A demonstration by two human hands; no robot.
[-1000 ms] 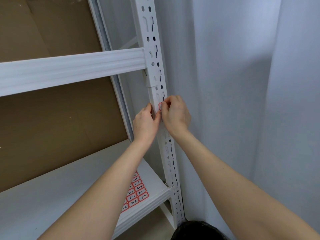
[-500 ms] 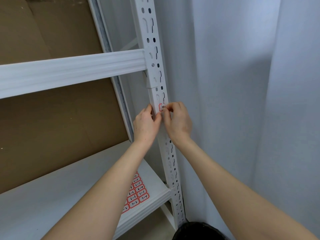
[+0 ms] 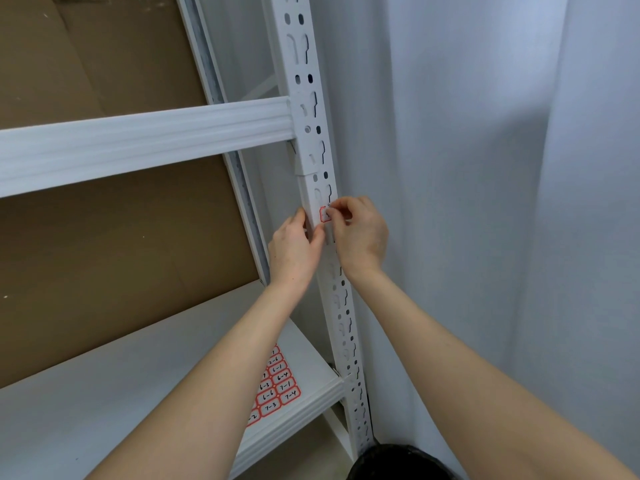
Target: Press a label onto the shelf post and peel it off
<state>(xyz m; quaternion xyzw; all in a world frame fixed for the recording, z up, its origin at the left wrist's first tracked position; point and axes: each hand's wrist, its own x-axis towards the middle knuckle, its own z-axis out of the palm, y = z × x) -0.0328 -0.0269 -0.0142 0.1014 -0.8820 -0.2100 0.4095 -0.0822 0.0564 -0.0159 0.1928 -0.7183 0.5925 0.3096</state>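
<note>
Red-bordered small paper label (image 3: 324, 214) is lying against the white perforated steel upright (image 3: 313, 140); right hand (image 3: 360, 233) is pinching its right edge, left hand (image 3: 294, 247) is gripping the post just left.

matt white painted metal upright (image 3: 313, 150); paper label (image 3: 325, 214); dull brown cardboard (image 3: 104, 237); soft white cloth curtain (image 3: 485, 168).

Two hands (image 3: 329, 244), one upright (image 3: 313, 133), one sticker (image 3: 325, 214), perhaps ten sheet labels (image 3: 277, 386).

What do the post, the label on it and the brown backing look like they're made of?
Post: likely steel painted glossy white, given its punched slots and crisp edges. Label: apparently matte paper sticker, red-bordered. Backing: looks like cardboard, dull brown with creases.
</note>
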